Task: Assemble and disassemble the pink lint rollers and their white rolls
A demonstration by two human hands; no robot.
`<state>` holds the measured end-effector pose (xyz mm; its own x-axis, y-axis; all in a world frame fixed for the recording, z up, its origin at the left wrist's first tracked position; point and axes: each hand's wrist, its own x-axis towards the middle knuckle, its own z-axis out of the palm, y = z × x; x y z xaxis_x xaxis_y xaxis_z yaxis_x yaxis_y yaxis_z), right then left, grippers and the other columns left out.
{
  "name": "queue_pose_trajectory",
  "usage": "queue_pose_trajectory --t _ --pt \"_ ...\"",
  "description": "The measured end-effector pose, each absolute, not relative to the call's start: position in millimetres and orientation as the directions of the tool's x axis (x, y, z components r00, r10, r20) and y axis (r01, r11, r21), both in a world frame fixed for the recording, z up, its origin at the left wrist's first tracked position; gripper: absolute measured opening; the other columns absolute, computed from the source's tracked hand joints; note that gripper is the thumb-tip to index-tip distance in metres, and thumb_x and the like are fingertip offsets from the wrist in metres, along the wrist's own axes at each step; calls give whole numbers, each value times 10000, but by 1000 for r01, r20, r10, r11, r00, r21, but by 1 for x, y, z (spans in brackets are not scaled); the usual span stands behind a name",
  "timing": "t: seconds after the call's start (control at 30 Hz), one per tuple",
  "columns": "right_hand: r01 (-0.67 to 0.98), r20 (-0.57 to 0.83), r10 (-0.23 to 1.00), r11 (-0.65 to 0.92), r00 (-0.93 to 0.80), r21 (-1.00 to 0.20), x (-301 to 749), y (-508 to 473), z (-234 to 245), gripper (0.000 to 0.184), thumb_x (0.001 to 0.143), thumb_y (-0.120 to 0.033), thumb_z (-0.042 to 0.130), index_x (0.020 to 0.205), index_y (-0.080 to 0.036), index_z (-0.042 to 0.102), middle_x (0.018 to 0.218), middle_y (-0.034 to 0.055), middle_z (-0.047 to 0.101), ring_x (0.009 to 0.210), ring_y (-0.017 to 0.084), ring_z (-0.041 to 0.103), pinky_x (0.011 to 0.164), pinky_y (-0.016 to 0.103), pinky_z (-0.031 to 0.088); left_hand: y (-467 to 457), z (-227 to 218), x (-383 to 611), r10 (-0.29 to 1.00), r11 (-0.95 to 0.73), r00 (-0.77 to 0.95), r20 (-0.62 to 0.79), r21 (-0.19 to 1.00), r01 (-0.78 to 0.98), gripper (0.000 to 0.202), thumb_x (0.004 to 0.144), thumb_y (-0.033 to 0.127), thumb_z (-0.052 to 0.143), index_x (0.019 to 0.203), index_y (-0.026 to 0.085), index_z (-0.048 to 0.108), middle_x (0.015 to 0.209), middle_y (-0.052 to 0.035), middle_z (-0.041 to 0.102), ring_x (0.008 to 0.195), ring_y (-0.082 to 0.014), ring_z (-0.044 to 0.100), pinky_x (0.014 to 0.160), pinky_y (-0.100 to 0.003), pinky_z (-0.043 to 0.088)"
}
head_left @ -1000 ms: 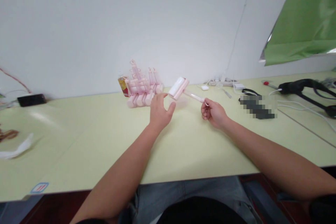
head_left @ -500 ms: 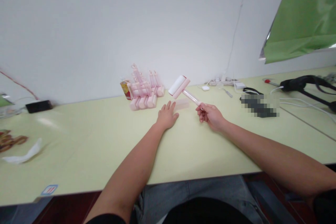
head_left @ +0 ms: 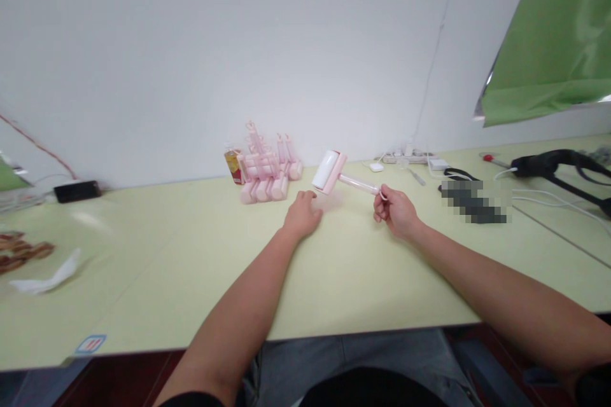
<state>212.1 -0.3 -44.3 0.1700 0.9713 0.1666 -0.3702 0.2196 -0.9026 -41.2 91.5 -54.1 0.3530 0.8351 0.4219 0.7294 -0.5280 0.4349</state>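
Note:
A pink-and-white lint roller [head_left: 329,173] is in my right hand [head_left: 398,211], whose fingers close on the end of its clear pink handle. The roller head points left and hangs tilted above the table. Below the head is a faint, see-through pink roller cover [head_left: 331,201], partly blurred. My left hand [head_left: 303,215] rests on the table at the cover's left end, its fingers and thumb curled about that end. Left of it, several more pink lint rollers [head_left: 264,187] are stacked against the wall.
Behind the stack stands a bottle with a yellow-red label [head_left: 233,165]. A power strip [head_left: 410,157] with cables lies along the wall. To the right is a black strapped device [head_left: 548,162]. On the left are a black box [head_left: 77,191] and a white tissue [head_left: 50,276].
My right hand has lowered the lint roller and shifted slightly right, bringing its head closer above the cover. My left hand's fingers have curled in from a spread pose.

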Motion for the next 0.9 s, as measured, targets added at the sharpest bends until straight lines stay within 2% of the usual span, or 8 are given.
queue_pose_trajectory --t 0.1,0.13,0.2,0.27,0.37,0.43,0.7,0.9 --pt "-356 165 972 215 165 -909 211 -1 -44 392 855 -473 561 607 -170 554 442 -31 433 373 88 362 358 239 395 103 -51 -44 945 -287 22 327 794 535 469 712 318 695 1130 196 520 1072 -93 559 961 -226 594 881 -390 476" --pt "-345 163 973 212 165 -915 211 -1 -45 391 850 -472 566 602 -170 552 440 -32 429 372 87 357 357 239 394 107 -49 -47 965 -208 -58 256 881 425 472 741 337 670 1154 189 496 1032 -88 566 901 -207 609 818 -371 503" --pt "-314 154 973 202 170 -928 209 -1 -46 393 840 -475 575 593 -171 549 434 -34 421 366 85 345 354 239 392 113 -45 -52 981 -111 -126 148 959 261 458 828 364 565 1228 184 432 976 -75 575 767 -163 626 690 -324 532" --pt "-288 138 975 184 171 -940 208 -1 -48 392 833 -480 579 591 -173 547 429 -36 415 361 83 336 352 238 390 115 -42 -56 989 -96 -99 109 987 128 449 869 354 494 1278 197 396 955 -60 580 681 -131 625 625 -296 540" --pt "-268 118 979 160 167 -950 206 0 -49 383 824 -485 579 597 -178 545 427 -35 422 357 85 336 353 240 393 111 -41 -56 997 -74 -1 75 988 -136 462 840 325 549 1277 218 445 907 -32 588 630 -102 612 607 -272 549" --pt "-258 114 980 153 162 -954 206 0 -50 377 820 -483 578 600 -180 543 426 -36 424 354 85 333 355 243 395 106 -41 -53 996 -66 41 77 974 -217 464 820 317 587 1263 221 488 858 -21 594 609 -91 598 596 -260 550" --pt "-228 108 984 139 144 -964 204 0 -53 385 824 -492 576 609 -174 550 445 -36 429 359 82 345 362 241 411 103 -45 -49 989 -102 86 124 969 -225 447 801 351 635 1223 214 579 897 -40 642 622 -90 596 571 -234 542" --pt "-250 93 986 126 138 -960 202 0 -54 381 816 -502 581 630 -171 550 464 -31 449 371 83 357 367 239 421 105 -47 -53 984 -110 111 141 962 -249 449 776 366 660 1189 210 580 865 -30 624 619 -94 586 576 -254 551"
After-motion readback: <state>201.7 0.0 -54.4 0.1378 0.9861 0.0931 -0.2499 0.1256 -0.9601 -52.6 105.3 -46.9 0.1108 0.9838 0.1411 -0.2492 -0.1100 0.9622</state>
